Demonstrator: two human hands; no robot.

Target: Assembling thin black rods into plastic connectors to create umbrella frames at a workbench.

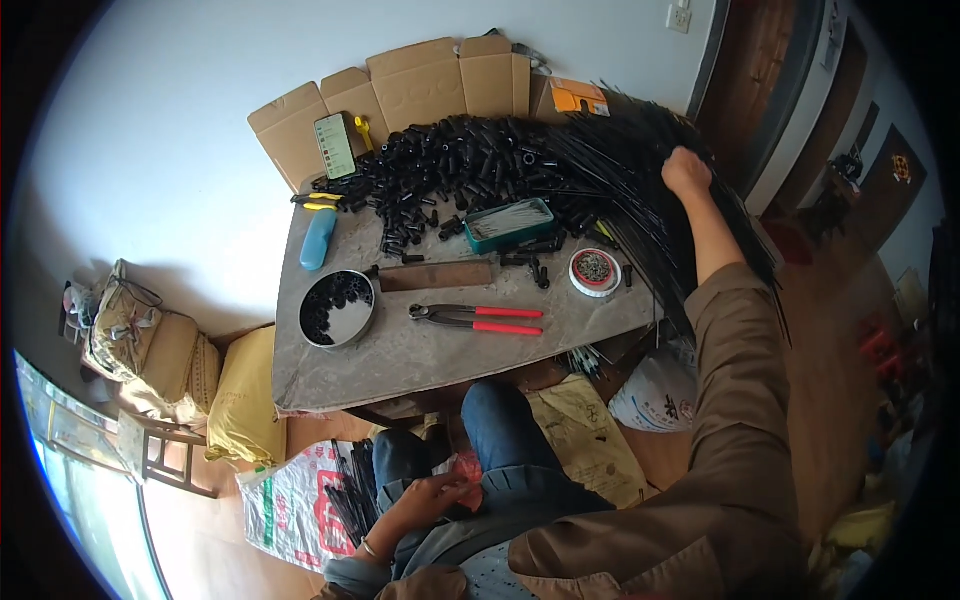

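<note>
My right hand [688, 172] reaches to the far right of the table. It is closed in a fist over a large heap of long thin black rods [640, 185]; its grip on them is partly hidden by the hand itself. Down by my lap, my left hand [432, 500] has its fingers bent together beside a piece of reddish plastic [466, 476]. What those fingers hold, if anything, cannot be made out. A big pile of short black tubular parts [450, 160] lies left of the rods.
On the grey table [390, 365] are red-handled pincers [475, 319], a round bowl [345, 325] of black rings, a flat bar [437, 276], a green tray [508, 225] of thin pins, a small round tub [595, 271], a blue case [318, 240] and a phone [335, 146]. Cardboard [420, 82] stands behind.
</note>
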